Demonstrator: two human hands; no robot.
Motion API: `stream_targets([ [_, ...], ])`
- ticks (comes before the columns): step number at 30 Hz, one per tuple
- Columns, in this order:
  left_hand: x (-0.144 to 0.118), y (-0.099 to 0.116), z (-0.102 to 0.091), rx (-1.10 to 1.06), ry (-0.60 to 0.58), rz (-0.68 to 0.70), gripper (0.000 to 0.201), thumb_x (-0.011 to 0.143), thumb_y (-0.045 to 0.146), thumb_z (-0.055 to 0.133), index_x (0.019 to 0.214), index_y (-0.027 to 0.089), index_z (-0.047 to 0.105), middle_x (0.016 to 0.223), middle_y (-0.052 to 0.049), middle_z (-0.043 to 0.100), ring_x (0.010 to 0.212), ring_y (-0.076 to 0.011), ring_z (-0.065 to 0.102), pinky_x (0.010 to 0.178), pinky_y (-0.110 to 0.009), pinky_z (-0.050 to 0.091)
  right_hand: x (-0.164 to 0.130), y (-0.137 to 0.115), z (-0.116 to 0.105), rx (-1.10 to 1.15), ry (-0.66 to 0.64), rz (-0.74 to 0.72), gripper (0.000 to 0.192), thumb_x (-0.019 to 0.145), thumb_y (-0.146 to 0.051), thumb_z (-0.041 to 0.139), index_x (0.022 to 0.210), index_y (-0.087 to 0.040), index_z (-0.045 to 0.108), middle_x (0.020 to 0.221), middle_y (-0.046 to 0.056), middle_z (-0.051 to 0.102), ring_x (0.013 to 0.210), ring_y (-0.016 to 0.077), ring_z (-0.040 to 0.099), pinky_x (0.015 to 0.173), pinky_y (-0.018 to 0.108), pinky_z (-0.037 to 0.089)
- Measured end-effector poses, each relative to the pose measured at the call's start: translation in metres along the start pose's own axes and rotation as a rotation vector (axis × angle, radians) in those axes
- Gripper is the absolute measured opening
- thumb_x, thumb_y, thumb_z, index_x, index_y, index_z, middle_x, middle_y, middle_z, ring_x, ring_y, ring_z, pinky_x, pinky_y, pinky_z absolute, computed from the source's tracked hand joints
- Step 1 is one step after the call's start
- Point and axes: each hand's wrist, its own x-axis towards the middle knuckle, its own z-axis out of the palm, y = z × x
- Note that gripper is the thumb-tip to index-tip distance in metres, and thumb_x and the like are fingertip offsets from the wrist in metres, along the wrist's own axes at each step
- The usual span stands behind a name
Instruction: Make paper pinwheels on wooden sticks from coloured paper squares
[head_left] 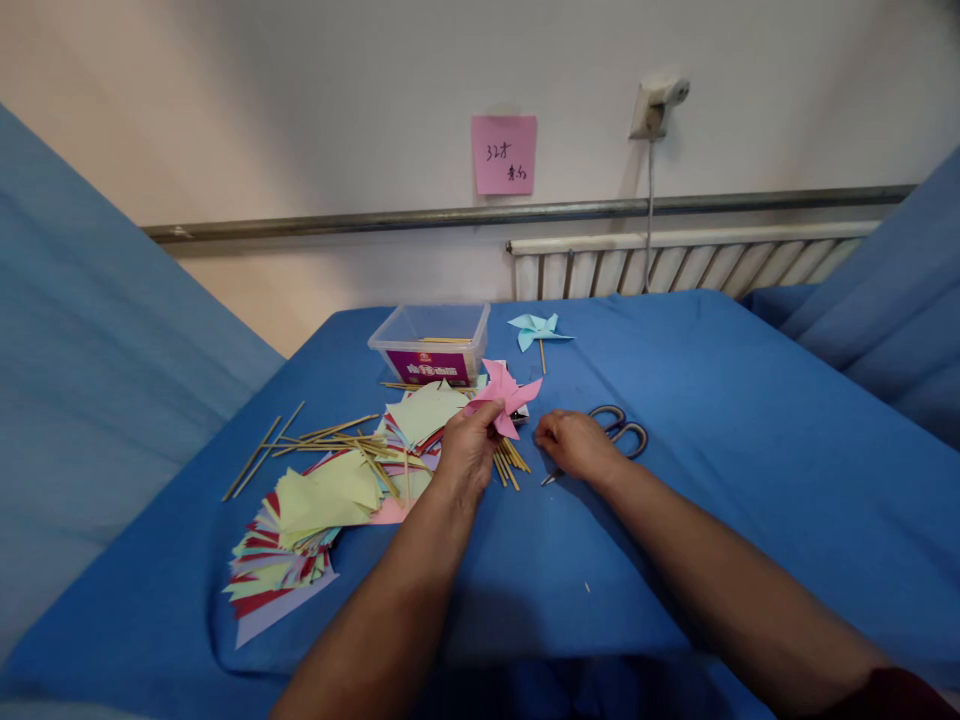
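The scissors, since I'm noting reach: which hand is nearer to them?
Right. The right hand hides the middle of the scissors; whether it touches them is unclear. The left hand is farther off, to their left, holding the pink pinwheel.

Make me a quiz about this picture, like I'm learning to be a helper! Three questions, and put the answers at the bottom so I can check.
1. Which hand holds the pink paper pinwheel?
2. True or false: the light-blue pinwheel is closer to the wall than the scissors are.
3. What colour is the label on the clear plastic box?
A) green
B) purple
C) orange

Key:
1. The left hand
2. True
3. B
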Motion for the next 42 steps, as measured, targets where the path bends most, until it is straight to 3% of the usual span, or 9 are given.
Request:
stream_targets([
  [9, 0.0, 0.0, 0.0, 0.12, 0.051, 0.031, 0.025, 0.05, 0.022, 0.081, 0.067, 0.012, 0.065, 0.056, 0.0, 0.06, 0.05, -0.0104, 0.053, 0.052, -0.022, 0.041, -0.004, -0.002, -0.004, -0.063, 0.029, 0.072, 0.016, 0.086, -0.028, 0.054, 0.087, -0.019, 0.067, 0.093, 0.008, 0.07, 0.083, 0.0217, 0.063, 0.068, 0.028, 0.038],
  [20, -0.003, 0.0, 0.003, 0.362, 0.083, 0.201, 0.016, 0.055, 0.024, 0.076, 0.06, 0.014, 0.065, 0.052, 0.003, 0.056, 0.048, -0.0089, 0.045, 0.05, -0.022, 0.032, -0.01, -0.018, -0.005, -0.238, 0.014, 0.041, 0.026, 0.089, -0.016, 0.042, 0.095, -0.01, 0.066, 0.093, 0.017, 0.067, 0.08, 0.0249, 0.065, 0.067, 0.03, 0.041],
  [30, -0.005, 0.002, 0.005, 0.366, 0.102, 0.191, 0.016, 0.053, 0.023, 0.076, 0.057, 0.014, 0.064, 0.051, 0.003, 0.055, 0.048, -0.009, 0.045, 0.05, -0.022, 0.032, -0.01, -0.018, -0.007, -0.227, -0.004, 0.037, 0.025, 0.086, -0.008, 0.043, 0.093, -0.01, 0.067, 0.094, 0.018, 0.067, 0.081, 0.0254, 0.064, 0.07, 0.031, 0.041],
  [42, -0.003, -0.001, 0.001, 0.327, 0.058, 0.178, 0.018, 0.055, 0.025, 0.076, 0.063, 0.014, 0.066, 0.055, 0.002, 0.057, 0.051, -0.0098, 0.047, 0.053, -0.023, 0.034, -0.007, -0.007, -0.001, -0.169, 0.027, 0.048, 0.029, 0.091, -0.018, 0.041, 0.092, -0.017, 0.069, 0.092, 0.014, 0.068, 0.078, 0.025, 0.063, 0.07, 0.031, 0.038],
])
